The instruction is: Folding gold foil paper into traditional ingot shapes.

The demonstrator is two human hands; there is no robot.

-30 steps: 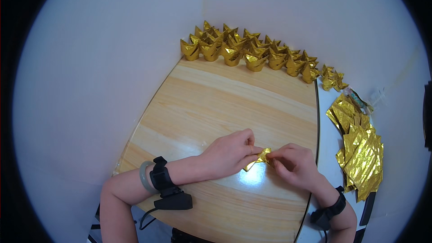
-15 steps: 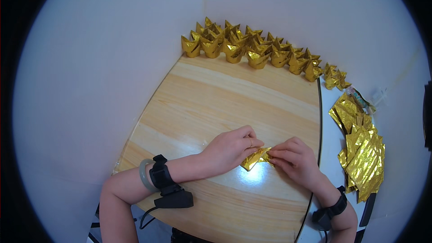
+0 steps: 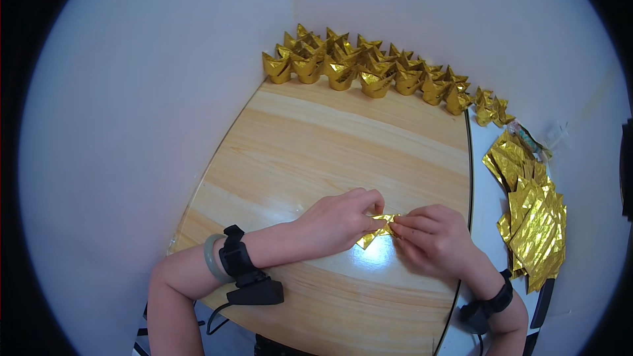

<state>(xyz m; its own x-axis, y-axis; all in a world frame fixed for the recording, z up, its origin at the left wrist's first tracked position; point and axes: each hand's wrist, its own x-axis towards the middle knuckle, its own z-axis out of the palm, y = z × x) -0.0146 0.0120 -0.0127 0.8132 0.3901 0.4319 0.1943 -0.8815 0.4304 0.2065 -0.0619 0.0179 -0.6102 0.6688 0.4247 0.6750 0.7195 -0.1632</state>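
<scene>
A pale wooden bench (image 3: 343, 138) meets white walls. Near its front edge, the left hand (image 3: 336, 221) and right hand (image 3: 432, 237) pinch a small half-folded gold foil paper (image 3: 376, 229) between them, seemingly steadying its creases. Finished gold foil ingots (image 3: 369, 69) line the far edge.

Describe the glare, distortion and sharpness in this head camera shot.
Head view: a bright glare patch sits on the table just below the folded foil pinched between the left hand and right hand. Fisheye bends the table edge and leaves a black rim around the round image. The gold ingots and foil sheets glint; focus is fairly sharp throughout.
</scene>
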